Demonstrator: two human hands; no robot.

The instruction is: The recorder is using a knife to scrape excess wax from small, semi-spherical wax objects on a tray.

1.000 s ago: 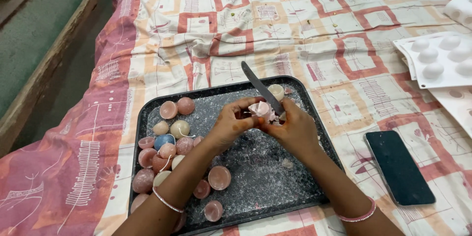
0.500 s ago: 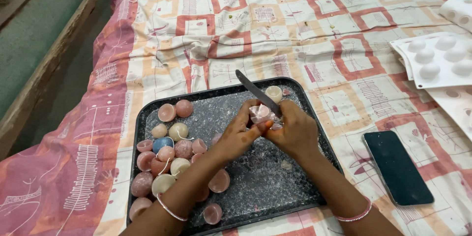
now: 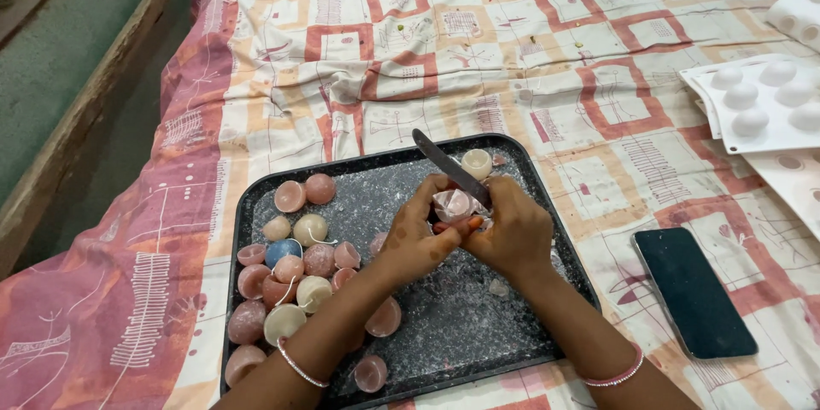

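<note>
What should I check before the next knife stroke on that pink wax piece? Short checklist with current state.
1. Left hand has a grip on the pink wax piece: ok.
2. Right hand holds the knife: ok.
3. Blade edge clear of left fingertips: cannot tell, hands overlap.
4. Work held above the black tray: ok.
5. Wax domes piled on the tray's left, apart from the blade: ok.
6. Phone lies off the tray: ok.

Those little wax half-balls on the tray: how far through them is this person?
Looks done: a heap of pink and cream half-balls, one blue, on the left of the black tray, with shavings about. In hand: the left hand holds a pink piece; the right hand works a knife on it. Left: cannot tell; the white moulds lie aside.
</note>
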